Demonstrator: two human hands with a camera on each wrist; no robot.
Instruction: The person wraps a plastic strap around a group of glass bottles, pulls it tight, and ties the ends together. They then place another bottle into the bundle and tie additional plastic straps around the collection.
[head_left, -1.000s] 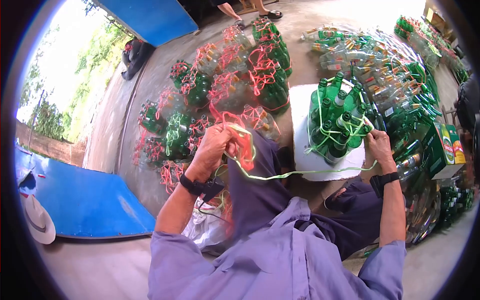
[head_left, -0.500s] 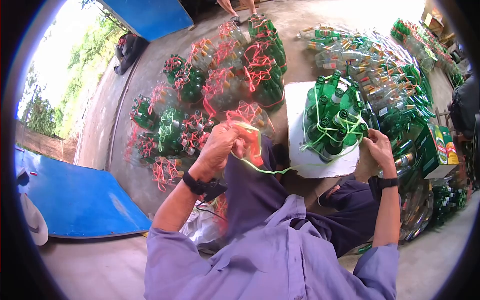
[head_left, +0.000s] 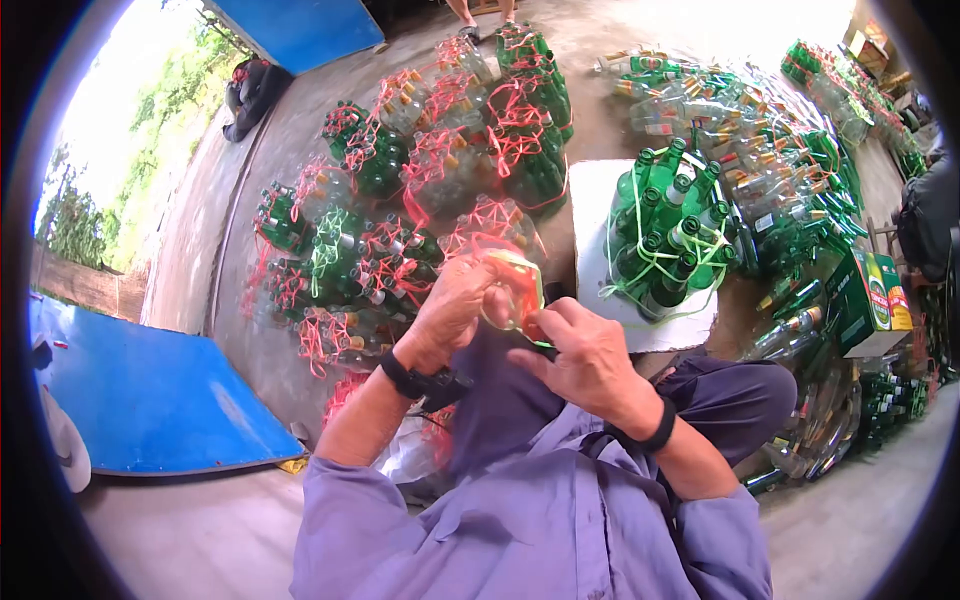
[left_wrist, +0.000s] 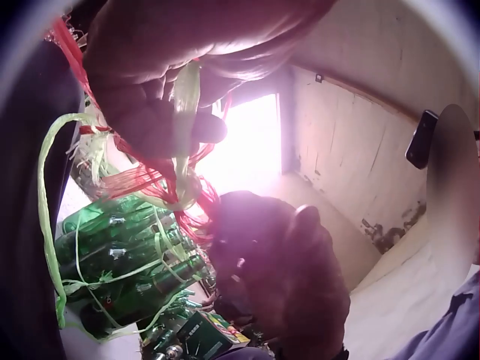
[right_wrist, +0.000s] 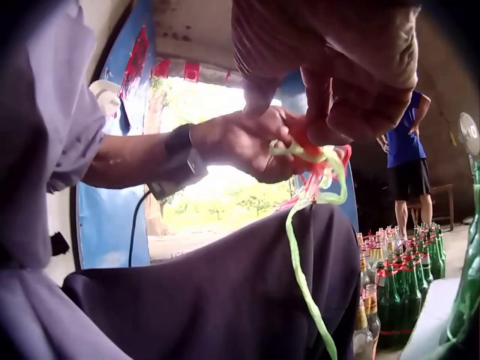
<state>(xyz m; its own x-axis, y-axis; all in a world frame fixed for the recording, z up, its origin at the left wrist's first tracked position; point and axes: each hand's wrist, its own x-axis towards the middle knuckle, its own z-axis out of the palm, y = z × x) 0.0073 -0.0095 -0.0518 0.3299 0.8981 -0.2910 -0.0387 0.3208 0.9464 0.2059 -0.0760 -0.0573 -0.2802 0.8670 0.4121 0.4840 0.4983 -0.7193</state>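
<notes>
My left hand (head_left: 452,305) pinches a bunch of red and pale green plastic twine (left_wrist: 185,112) above my knee. From the bunch hangs a long green strand (right_wrist: 300,274), which drops past the trouser leg in the right wrist view. Close beside the bunch is my right hand (head_left: 590,362), its thumb and bent fingers apart, fingertips right at the twine. To the right, a cluster of green glass bottles (head_left: 668,225) stands upright on a white board (head_left: 590,215), with green twine looped around the necks.
Several bottle bundles tied with red twine (head_left: 437,160) stand ahead and left. Loose bottles (head_left: 760,140) lie piled at the right, near a green beer carton (head_left: 862,305). A blue panel (head_left: 150,390) is at left. Another person (right_wrist: 411,142) stands beyond the bundles.
My right hand has moved left, from beside the bottle cluster to the twine bunch. The left hand keeps hold of the bunch. The head view has shifted slightly.
</notes>
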